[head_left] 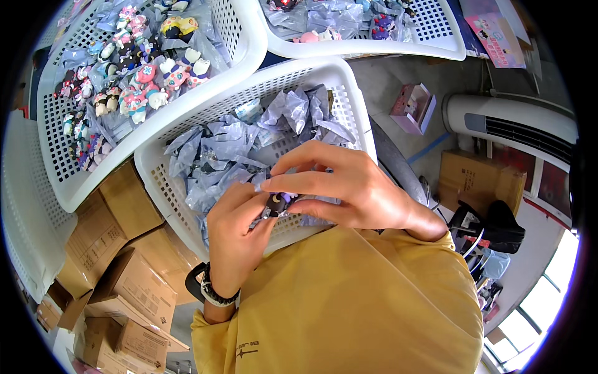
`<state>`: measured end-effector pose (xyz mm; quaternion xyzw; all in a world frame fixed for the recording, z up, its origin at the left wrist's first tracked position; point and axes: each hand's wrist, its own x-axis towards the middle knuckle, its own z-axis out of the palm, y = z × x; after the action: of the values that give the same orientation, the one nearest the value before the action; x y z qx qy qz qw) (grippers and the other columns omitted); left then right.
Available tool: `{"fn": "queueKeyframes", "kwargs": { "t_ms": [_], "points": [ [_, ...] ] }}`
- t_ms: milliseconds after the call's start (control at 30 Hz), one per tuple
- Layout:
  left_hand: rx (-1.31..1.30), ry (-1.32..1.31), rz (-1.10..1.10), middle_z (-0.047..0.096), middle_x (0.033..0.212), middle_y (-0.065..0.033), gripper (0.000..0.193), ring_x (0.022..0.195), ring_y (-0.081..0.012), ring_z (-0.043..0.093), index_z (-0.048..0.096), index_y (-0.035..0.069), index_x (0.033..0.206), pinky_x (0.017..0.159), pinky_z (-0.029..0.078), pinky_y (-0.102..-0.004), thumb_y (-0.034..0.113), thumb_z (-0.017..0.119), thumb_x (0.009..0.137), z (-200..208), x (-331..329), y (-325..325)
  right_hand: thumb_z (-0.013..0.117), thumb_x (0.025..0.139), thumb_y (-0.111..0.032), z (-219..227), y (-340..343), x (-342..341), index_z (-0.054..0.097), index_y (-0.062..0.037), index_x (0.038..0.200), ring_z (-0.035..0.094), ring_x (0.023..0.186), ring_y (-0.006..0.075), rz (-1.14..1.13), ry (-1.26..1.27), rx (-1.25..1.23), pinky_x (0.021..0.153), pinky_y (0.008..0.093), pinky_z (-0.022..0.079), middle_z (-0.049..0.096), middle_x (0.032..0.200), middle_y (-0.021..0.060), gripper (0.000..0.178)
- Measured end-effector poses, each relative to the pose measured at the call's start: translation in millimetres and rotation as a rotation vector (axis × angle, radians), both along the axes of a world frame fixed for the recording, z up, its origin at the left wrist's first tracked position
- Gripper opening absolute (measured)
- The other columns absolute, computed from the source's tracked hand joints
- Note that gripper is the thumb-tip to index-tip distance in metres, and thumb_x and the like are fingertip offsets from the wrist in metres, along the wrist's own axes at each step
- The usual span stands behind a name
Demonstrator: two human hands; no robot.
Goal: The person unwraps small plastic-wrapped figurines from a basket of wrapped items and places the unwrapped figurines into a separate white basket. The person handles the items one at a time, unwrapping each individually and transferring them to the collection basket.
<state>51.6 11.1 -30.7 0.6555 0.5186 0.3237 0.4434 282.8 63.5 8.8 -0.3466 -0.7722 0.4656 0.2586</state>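
Between my two hands is a small black figurine (pixel 278 203) with purple and yellow details. My left hand (pixel 237 212) grips it from the left, fingers closed round it. From the right, my right hand (pixel 342 187) reaches over with thumb and fingers closed in on the figurine's top and side. Something pale, perhaps a bit of plastic wrap, shows at the fingertips; I cannot make it out clearly. Both hands are above the near edge of a white perforated basket (pixel 144 159), which holds many crumpled grey plastic bags (pixel 227 137).
A white basket (pixel 240 65) at the upper left holds several colourful figurines (pixel 137 93) on grey bags. Another basket (pixel 374 48) stands at the top. Cardboard boxes (pixel 140 290) crowd the lower left. Right are a small pink box (pixel 413 108), a white appliance (pixel 511 121) and a carton (pixel 479 181).
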Motion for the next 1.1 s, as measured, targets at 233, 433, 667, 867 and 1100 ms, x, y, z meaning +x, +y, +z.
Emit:
{"fn": "queueKeyframes", "kwargs": {
  "t_ms": [233, 433, 667, 867, 1100],
  "points": [
    [0.124, 0.093, -0.089, 0.067, 0.094, -0.01, 0.027, 0.085, -0.0311, 0.064, 0.077, 0.002, 0.1, 0.07, 0.05, -0.0398, -0.007, 0.08, 0.076, 7, 1, 2, 0.085, 0.087, 0.0, -12, 9, 5, 0.075, -0.0074, 0.13, 0.073, 0.099, 0.031, 0.055, 0.109, -0.1, 0.078, 0.0398, 0.061, 0.07, 0.12, 0.0116, 0.044],
    [0.098, 0.113, -0.147, 0.069, 0.098, -0.0072, 0.027, 0.09, -0.0322, 0.066, 0.076, 0.005, 0.105, 0.074, 0.055, -0.0427, 0.0, 0.081, 0.079, 4, -1, 1, 0.086, 0.088, -0.003, -11, 16, 7, 0.073, -0.0056, 0.121, 0.071, 0.102, 0.0322, 0.121, 0.04, -0.127, 0.083, 0.042, 0.06, 0.068, 0.123, 0.0135, 0.036],
    [-0.164, 0.011, -0.138, 0.071, 0.101, -0.0152, 0.024, 0.093, -0.0396, 0.07, 0.07, 0.003, 0.115, 0.077, 0.056, -0.0464, 0.008, 0.079, 0.093, 1, -7, -3, 0.083, 0.09, 0.005, 5, 22, -5, 0.079, -0.0073, 0.129, 0.074, 0.109, 0.0255, -0.032, 0.231, -0.237, 0.076, 0.034, 0.061, 0.074, 0.133, 0.0141, 0.041],
    [-0.216, -0.007, -0.102, 0.072, 0.106, -0.0182, 0.031, 0.096, -0.0426, 0.07, 0.065, 0.004, 0.124, 0.079, 0.056, -0.0473, 0.01, 0.077, 0.097, -5, -10, -8, 0.087, 0.086, 0.005, 37, 55, -20, 0.079, -0.0014, 0.121, 0.073, 0.104, 0.0223, 0.076, 0.304, -0.216, 0.069, 0.0289, 0.057, 0.077, 0.123, 0.0179, 0.036],
    [-0.027, 0.069, -0.085, 0.068, 0.099, -0.0176, 0.024, 0.095, -0.0426, 0.065, 0.067, 0.003, 0.111, 0.081, 0.052, -0.0489, 0.005, 0.08, 0.091, -34, -15, -14, 0.083, 0.095, 0.0, 62, 124, -66, 0.07, -0.0023, 0.126, 0.065, 0.079, 0.0054, 0.032, 0.226, -0.258, 0.066, 0.0228, 0.054, 0.074, 0.114, 0.0052, 0.034]
  ]
}}
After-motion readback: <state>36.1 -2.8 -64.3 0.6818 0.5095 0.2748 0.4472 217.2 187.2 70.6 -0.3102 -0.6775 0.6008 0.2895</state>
